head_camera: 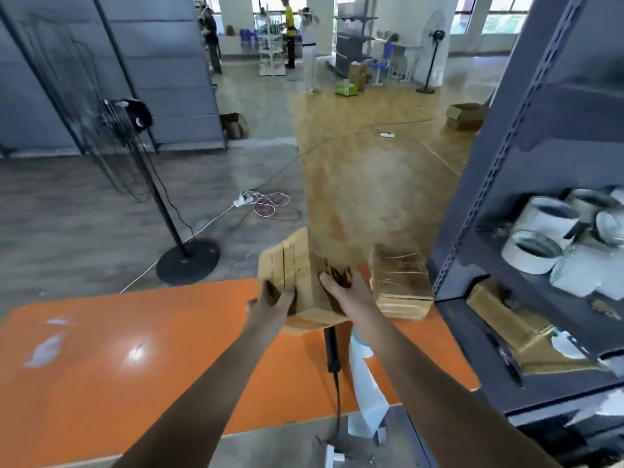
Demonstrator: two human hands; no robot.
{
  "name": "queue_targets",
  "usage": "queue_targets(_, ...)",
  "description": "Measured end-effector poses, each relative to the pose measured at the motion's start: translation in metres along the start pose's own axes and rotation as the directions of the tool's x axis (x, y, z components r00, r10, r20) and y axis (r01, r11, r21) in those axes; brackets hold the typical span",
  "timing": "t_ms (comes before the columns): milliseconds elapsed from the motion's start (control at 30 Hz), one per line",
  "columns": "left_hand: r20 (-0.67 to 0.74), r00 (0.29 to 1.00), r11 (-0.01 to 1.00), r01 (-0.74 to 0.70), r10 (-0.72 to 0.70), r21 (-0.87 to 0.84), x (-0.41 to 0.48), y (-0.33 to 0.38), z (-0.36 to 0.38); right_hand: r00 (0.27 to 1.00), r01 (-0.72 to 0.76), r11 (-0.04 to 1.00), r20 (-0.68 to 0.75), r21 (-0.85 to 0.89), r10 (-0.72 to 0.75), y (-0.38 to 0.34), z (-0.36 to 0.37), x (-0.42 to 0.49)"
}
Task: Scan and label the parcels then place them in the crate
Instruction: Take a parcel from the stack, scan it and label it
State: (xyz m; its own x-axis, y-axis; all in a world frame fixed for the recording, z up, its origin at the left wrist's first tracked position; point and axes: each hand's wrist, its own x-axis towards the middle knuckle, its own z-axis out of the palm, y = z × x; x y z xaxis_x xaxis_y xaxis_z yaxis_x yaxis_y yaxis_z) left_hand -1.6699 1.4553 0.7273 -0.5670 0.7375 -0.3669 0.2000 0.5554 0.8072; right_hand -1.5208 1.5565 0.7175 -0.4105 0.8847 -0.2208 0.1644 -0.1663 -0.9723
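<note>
Both hands hold a brown cardboard parcel (302, 265) above the far edge of the orange table (135, 349). My left hand (270, 307) grips its lower left side with fingers curled around the edge. My right hand (347, 293) lies flat against its front face. Under the parcel a black handheld scanner (332, 349) lies on the table with its cable running toward me. A strip of white-blue labels (364, 386) hangs over the table's near edge beside the scanner. A stack of flat brown parcels (400, 282) rests at the table's right end. No crate is in view.
A dark metal shelf (506, 197) stands close on the right with tape rolls (540, 244) and cardboard pieces (513, 325). A standing fan (135, 163) with a round base is beyond the table on the left. Cables (270, 204) lie on the floor. People stand far back.
</note>
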Motion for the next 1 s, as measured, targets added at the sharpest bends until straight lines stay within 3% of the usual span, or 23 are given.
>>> queue_targets(100,0.052,0.998,0.999,0.036,-0.035,-0.019,-0.001,-0.005,-0.019,1.000,-0.003,1.000,0.028,0.011,0.002,-0.004,0.020,-0.003)
queue_targets(233,0.200,0.980,0.981,0.052,-0.013,-0.189,0.002,-0.014,-0.049,0.999,0.006,0.999,0.045,0.042,-0.008,-0.002,0.050,0.000)
queue_targets(367,0.314,0.949,0.994,0.023,0.011,-0.105,0.006,-0.025,-0.082,0.995,-0.027,0.989,0.091,-0.142,0.040,-0.001,0.093,0.000)
queue_targets(433,0.288,0.957,0.997,0.037,-0.015,-0.073,0.015,-0.037,-0.093,0.997,-0.020,0.965,0.062,-0.260,0.037,-0.001,0.111,0.001)
queue_targets(567,0.242,0.968,0.977,0.109,-0.062,-0.184,0.029,-0.062,-0.099,1.000,0.012,0.916,-0.009,-0.401,-0.017,0.003,0.135,-0.002)
queue_targets(700,0.206,0.978,0.973,0.076,-0.030,-0.218,0.033,-0.086,-0.091,0.998,-0.066,0.891,-0.026,-0.450,0.062,0.021,0.144,-0.016)
queue_targets(900,0.166,0.982,0.990,0.106,-0.090,-0.092,0.040,-0.119,-0.075,0.981,-0.161,0.890,0.027,-0.426,0.191,0.044,0.139,-0.033)
queue_targets(1000,0.055,0.993,0.994,0.102,-0.105,0.045,0.043,-0.117,-0.069,0.967,-0.161,0.903,0.118,-0.398,0.225,0.050,0.136,-0.033)
